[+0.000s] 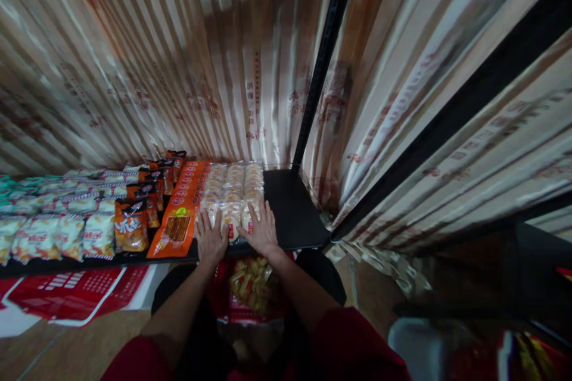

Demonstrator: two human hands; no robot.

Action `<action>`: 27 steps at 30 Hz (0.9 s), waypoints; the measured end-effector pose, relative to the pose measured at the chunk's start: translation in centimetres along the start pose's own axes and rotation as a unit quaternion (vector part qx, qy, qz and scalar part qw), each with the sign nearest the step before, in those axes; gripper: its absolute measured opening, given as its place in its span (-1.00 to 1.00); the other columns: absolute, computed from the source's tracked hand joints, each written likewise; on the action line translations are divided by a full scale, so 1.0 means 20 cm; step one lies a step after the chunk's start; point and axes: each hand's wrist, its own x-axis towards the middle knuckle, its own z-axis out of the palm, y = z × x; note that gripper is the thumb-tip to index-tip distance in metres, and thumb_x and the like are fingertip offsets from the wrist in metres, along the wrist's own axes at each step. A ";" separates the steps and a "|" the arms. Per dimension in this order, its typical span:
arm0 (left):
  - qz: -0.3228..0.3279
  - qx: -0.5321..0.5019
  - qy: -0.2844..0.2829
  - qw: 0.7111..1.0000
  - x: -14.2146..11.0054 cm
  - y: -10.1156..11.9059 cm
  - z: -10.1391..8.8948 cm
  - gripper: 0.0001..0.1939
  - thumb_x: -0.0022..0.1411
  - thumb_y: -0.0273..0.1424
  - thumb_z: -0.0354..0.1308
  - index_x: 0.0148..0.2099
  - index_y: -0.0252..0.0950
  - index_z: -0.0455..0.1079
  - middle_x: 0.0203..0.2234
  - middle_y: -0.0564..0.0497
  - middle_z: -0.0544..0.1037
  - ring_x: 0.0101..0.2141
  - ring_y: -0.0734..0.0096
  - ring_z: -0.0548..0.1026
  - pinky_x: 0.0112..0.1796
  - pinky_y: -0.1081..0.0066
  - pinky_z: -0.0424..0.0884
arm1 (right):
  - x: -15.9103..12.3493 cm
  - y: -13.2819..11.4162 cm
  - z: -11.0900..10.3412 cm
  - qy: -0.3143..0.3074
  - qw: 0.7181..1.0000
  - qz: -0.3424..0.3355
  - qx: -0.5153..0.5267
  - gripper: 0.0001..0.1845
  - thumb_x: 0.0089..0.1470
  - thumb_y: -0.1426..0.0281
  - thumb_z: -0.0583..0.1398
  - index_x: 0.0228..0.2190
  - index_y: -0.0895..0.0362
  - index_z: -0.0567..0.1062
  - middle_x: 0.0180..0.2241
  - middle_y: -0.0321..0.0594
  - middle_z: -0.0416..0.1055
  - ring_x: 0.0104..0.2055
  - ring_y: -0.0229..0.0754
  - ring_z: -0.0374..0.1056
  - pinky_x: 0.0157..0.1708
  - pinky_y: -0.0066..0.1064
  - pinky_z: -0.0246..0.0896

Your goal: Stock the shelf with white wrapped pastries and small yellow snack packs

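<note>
Rows of small clear-wrapped packets (pixel 233 181), pale round snacks with red print, lie on the black shelf (pixel 297 214). On the front left of these packets rests my left hand (pixel 211 239), its fingers spread. My right hand (pixel 261 229) lies over the front right ones, fingers apart and pointing away from me. Both palms face down and touch the packets; neither grips anything. Just left of my left hand, an orange snack pack (pixel 179 214) lies flat. Below the shelf edge, between my forearms, is a clear-fronted red bag (pixel 252 286) of yellowish wrapped pieces.
Orange-and-black snack bags (pixel 131 226) and white snack bags (pixel 71 232) stand in rows at left. A black upright post (pixel 319 77) rises at the shelf's back corner. Printed plastic curtains (pixel 254 71) hang behind. A red-and-white bag (pixel 71 294) lies under the shelf.
</note>
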 end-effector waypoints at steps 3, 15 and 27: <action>-0.001 0.003 -0.020 1.000 0.00 -0.01 0.00 -0.46 0.25 -0.23 -0.11 0.24 -0.26 0.05 0.27 -0.26 -0.16 0.24 -0.03 -0.20 0.13 -0.05 -0.08 | 0.01 0.00 0.01 -0.034 0.999 -0.005 0.002 -0.19 -0.01 -0.02 0.06 0.20 0.01 0.01 0.30 -0.15 -0.38 0.29 0.09 -0.40 0.17 -0.06 -0.34; 0.007 0.012 -0.008 1.000 0.00 0.00 0.02 -0.47 0.25 -0.22 -0.12 0.23 -0.25 0.08 0.26 -0.22 -0.10 0.24 0.04 -0.13 0.14 -0.02 -0.07 | 0.01 0.01 0.02 -0.012 1.000 -0.013 -0.015 -0.21 0.00 -0.05 0.02 0.19 0.01 0.04 0.29 -0.13 -0.29 0.28 0.08 -0.30 0.16 -0.11 -0.27; 0.009 0.007 0.004 1.000 0.01 0.00 0.01 -0.51 0.23 -0.22 -0.10 0.20 -0.13 0.13 0.25 -0.10 0.02 0.23 0.11 -0.08 0.13 0.02 -0.01 | 0.01 0.02 0.02 0.000 0.999 -0.016 -0.041 -0.23 0.00 -0.05 0.03 0.18 0.02 0.10 0.27 -0.12 -0.19 0.27 0.07 -0.20 0.15 -0.16 -0.18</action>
